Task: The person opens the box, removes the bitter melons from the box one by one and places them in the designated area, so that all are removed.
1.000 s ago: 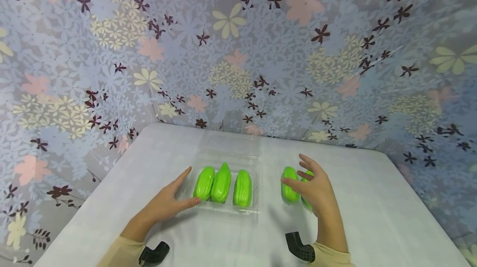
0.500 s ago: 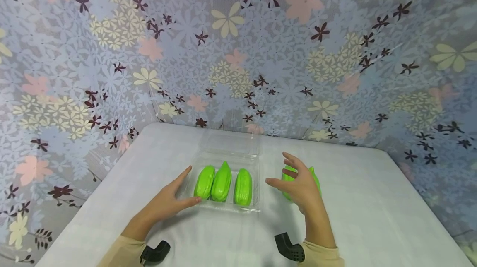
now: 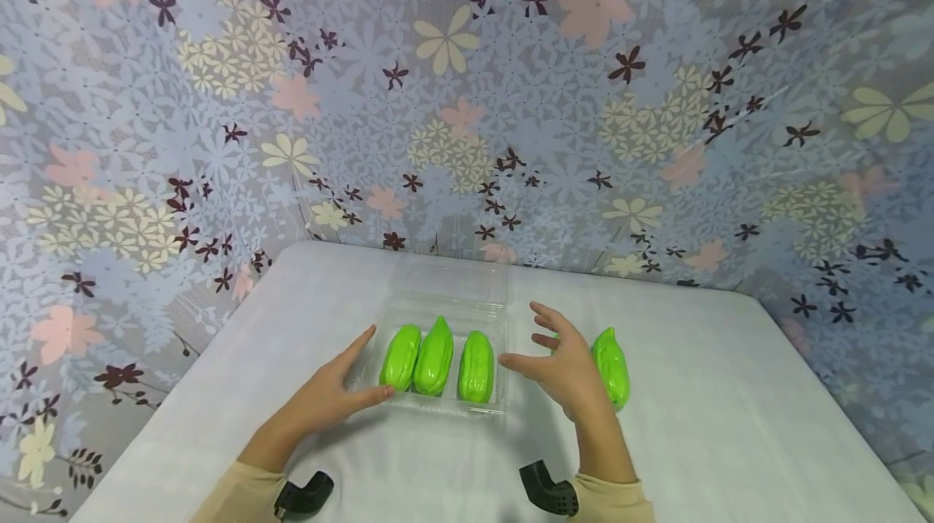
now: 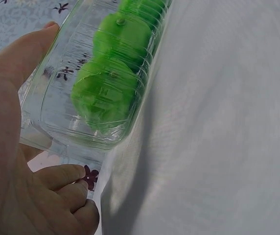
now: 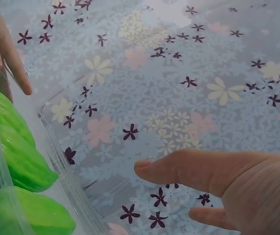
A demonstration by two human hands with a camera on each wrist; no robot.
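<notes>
A clear plastic box (image 3: 467, 408) with its lid folded back holds 3 glossy, bright green, ridged pieces shaped like small gourds; one is the right-hand green gourd-shaped piece (image 3: 477, 369). At the box's left front corner is my left hand (image 3: 324, 397), thumb and index finger extended against its walls, other fingers loosely curled in the left wrist view. My right hand (image 3: 565, 369) hovers just right of the box, fingers spread and nothing held. Another green piece (image 3: 611, 367) lies on the table beyond that hand. One more is mostly hidden behind the fingers.
The clear lid (image 3: 452, 278) lies toward the back of the white-covered table (image 3: 693, 393). Flower-patterned fabric (image 3: 452, 101) rises behind and at both sides. Black camera mounts (image 3: 550, 490) sit at the wrists.
My right hand has moved left from over the loose green pieces to the box's right side, uncovering the rightmost piece. My left hand and the box have stayed in place.
</notes>
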